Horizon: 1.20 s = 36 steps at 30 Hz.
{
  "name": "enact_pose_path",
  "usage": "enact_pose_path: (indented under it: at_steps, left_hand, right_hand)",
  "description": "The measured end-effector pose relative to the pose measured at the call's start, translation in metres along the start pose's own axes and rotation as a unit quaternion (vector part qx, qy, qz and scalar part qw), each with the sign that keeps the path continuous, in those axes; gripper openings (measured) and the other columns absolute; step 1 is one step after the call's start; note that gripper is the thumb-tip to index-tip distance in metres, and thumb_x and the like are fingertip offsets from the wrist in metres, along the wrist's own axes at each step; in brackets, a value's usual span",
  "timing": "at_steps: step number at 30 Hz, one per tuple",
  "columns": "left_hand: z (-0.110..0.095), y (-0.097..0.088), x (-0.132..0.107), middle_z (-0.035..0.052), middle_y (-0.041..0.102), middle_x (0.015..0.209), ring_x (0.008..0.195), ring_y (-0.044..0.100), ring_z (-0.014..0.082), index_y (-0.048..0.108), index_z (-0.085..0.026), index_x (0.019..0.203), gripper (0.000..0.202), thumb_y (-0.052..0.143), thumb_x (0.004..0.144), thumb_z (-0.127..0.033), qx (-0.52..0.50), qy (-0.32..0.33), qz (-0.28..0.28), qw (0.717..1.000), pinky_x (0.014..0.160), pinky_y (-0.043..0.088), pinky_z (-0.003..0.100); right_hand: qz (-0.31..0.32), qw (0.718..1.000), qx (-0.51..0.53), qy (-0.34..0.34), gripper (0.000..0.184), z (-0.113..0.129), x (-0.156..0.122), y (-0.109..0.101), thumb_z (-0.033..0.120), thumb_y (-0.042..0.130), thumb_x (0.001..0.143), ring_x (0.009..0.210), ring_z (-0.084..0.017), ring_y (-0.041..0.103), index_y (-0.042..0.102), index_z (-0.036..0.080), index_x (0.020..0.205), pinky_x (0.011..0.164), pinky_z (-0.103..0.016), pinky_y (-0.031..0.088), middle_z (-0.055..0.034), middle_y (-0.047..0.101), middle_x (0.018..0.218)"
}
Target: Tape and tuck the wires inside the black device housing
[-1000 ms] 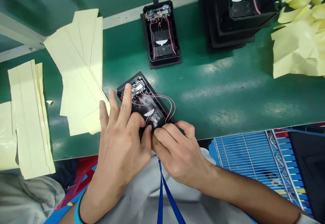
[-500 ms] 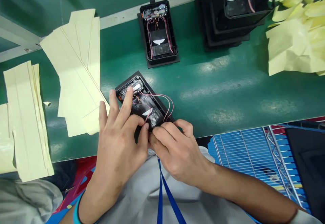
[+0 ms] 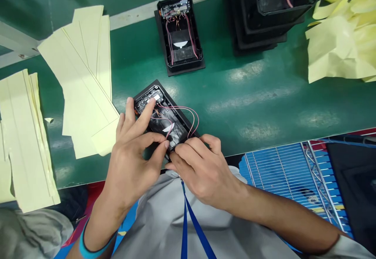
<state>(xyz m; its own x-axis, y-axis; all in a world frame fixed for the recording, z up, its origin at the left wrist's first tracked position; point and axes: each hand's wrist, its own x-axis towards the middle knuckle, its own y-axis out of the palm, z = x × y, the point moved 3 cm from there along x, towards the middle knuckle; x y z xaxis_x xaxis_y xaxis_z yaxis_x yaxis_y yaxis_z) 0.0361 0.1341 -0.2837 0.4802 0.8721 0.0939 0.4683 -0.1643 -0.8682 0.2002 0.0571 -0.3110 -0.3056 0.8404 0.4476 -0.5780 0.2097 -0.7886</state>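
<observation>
From my remote seat, both hands meet at the near end of the open housing (image 3: 164, 114), which lies slantwise just left of the frame's centre, at the near edge of the green bench (image 3: 264, 102). The left hand (image 3: 129, 165) lays its index finger along the housing up to the circuit board (image 3: 147, 98), with thumb and middle finger drawn into a narrow pinch at the near end. The right hand (image 3: 202, 173) is curled tight on that same end, fingertips touching the left thumb.

The risks as I judge them: the pink wires (image 3: 190, 120) loop out past the housing's right wall, just beside the right knuckles, so a tug or a snagged finger could strain their joints at the board. The housing also sits close to the bench edge (part of it may overhang), so a hard push towards the body could tip it off. Pressure from the index finger on the board is another worry.

Hidden: whatever small part sits between the fingertips, and the housing's near end itself, are covered by both hands. The stack of black housings (image 3: 264, 16) at upper right is cut off by the top edge, as is the crumpled yellow paper (image 3: 337, 36). The second open housing (image 3: 179, 36) at upper centre shows fully.
</observation>
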Motion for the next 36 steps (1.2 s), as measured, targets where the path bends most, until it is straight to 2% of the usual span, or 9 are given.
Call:
enact_pose_path:
  at_steps: [9,17,24,30,36]
  left_hand:
    - [-0.001,0.000,0.005,-0.0134,0.028,0.179,0.176,0.006,0.0365,0.075,-0.024,0.089,0.016,0.066,0.102,-0.028,0.000,0.003,0.070,0.998,0.142,0.028,0.072]
    - [0.003,0.000,0.005,-0.0117,0.028,0.179,0.176,0.002,0.0357,0.075,-0.023,0.092,0.016,0.066,0.103,-0.030,-0.025,0.007,0.082,0.996,0.142,0.024,0.072]
    - [0.006,-0.003,0.006,-0.0117,0.026,0.180,0.176,0.000,0.0365,0.075,-0.022,0.089,0.020,0.066,0.104,-0.032,-0.051,-0.003,0.105,0.993,0.140,0.022,0.076]
    - [0.009,-0.001,0.006,-0.0132,0.022,0.181,0.177,-0.005,0.0333,0.076,-0.023,0.089,0.021,0.067,0.104,-0.035,-0.066,-0.010,0.118,0.991,0.142,0.018,0.071]
    - [0.007,-0.001,0.005,-0.0128,0.024,0.180,0.176,-0.008,0.0312,0.077,-0.024,0.089,0.023,0.066,0.105,-0.036,-0.079,-0.042,0.116,0.989,0.143,0.016,0.068]
  right_hand:
    - [0.014,1.000,0.020,0.001,0.021,-0.004,-0.002,0.003,0.030,0.072,0.107,0.093,-0.021,0.053,0.078,0.011,0.102,0.087,-0.042,0.042,-0.0067,0.070,0.095]
    - [-0.027,0.998,0.051,-0.012,0.031,-0.013,-0.004,0.000,0.036,0.073,0.107,0.093,-0.020,0.057,0.075,0.005,0.111,0.084,-0.039,0.043,-0.0121,0.072,0.106]
    - [0.009,0.996,0.089,-0.007,0.014,-0.018,-0.002,-0.003,0.023,0.065,0.110,0.095,-0.017,0.055,0.074,0.012,0.113,0.088,-0.037,0.040,-0.0068,0.072,0.109]
    - [0.030,0.996,0.081,-0.016,0.013,-0.018,-0.001,0.000,0.022,0.065,0.111,0.097,-0.018,0.058,0.073,0.013,0.111,0.086,-0.039,0.038,-0.0054,0.071,0.106]
    - [0.024,0.996,0.082,-0.021,0.016,-0.018,-0.002,-0.001,0.022,0.067,0.110,0.100,-0.019,0.060,0.072,0.009,0.117,0.086,-0.040,0.041,-0.0082,0.073,0.110]
